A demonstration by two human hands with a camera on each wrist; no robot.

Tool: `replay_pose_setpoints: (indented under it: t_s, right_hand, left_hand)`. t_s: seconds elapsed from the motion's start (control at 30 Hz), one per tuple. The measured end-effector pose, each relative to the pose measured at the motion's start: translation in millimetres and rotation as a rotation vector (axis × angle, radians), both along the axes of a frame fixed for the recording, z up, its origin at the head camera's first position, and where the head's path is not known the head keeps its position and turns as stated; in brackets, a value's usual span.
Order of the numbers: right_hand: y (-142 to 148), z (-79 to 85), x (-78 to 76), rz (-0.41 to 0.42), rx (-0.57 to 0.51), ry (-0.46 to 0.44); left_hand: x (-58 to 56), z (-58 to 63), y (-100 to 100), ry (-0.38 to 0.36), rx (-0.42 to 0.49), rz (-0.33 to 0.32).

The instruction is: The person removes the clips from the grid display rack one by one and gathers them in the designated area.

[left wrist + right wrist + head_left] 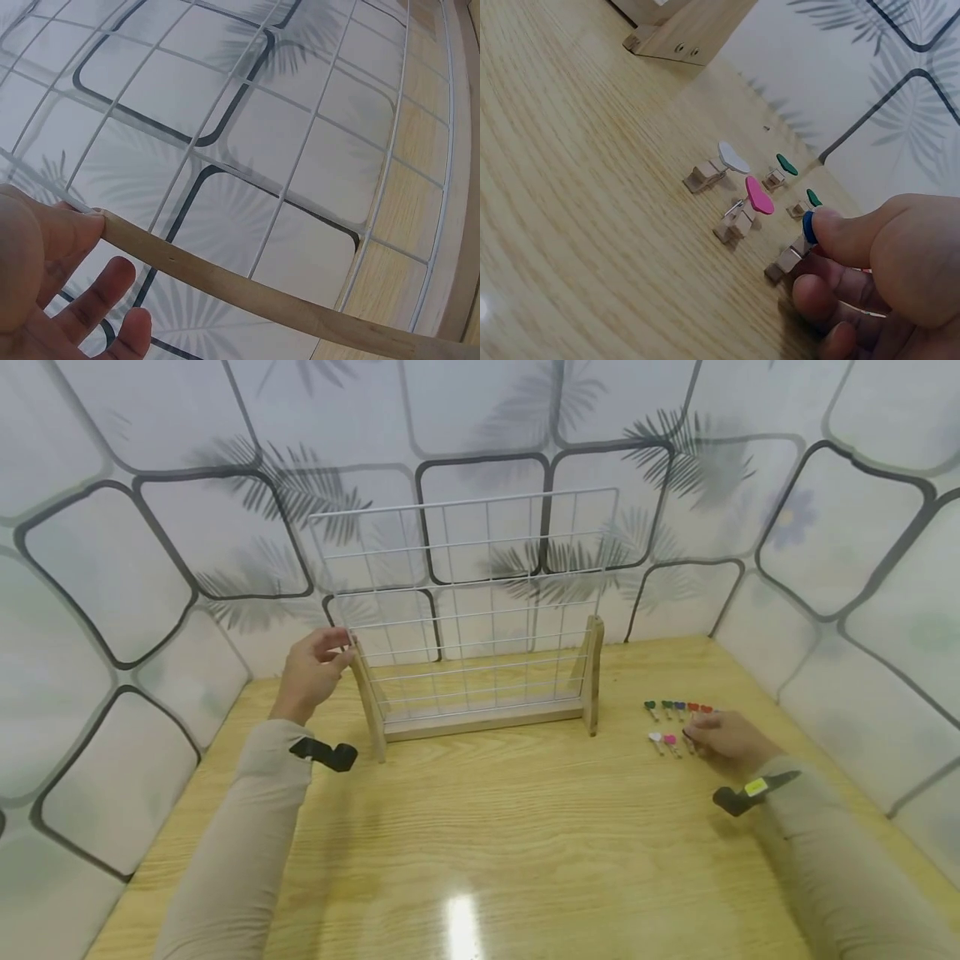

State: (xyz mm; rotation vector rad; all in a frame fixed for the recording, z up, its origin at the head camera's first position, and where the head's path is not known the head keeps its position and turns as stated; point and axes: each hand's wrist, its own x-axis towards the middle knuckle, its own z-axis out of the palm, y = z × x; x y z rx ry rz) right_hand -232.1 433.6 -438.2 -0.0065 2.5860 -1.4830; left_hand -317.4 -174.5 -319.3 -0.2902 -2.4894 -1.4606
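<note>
A white wire grid rack (487, 614) stands upright in a wooden base with two side posts. My left hand (311, 670) is at its left post (367, 702); in the left wrist view, the thumb and forefinger pinch the grid's edge wire at the top of the wooden post (247, 289), the other fingers loose. My right hand (727, 739) pinches a small wooden clothespin (787, 260) with a blue heart (808, 226), thumb against the heart. Beside it on the table lie a white-heart clothespin (709, 174) and a pink-heart clothespin (739, 221).
Behind these is a row of clothespins with green (650, 705), blue (679, 706) and red hearts (693, 707), partly hidden by my right hand. Patterned walls (487, 410) enclose the wooden table (525, 827) at the back and both sides.
</note>
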Motion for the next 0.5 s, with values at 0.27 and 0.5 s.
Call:
replay_pose_setpoints:
  t_s: [0.27, 0.5]
  right_hand:
    - [7, 3.5, -1.1, 0.076, 0.289, 0.083]
    - [24, 2.4, 0.2, 0.001, 0.270, 0.085]
  left_hand:
    - [0.7, 1.7, 4, 0.021, -0.003, 0.005]
    - [2.1, 2.1, 6, -0.001, -0.010, 0.007]
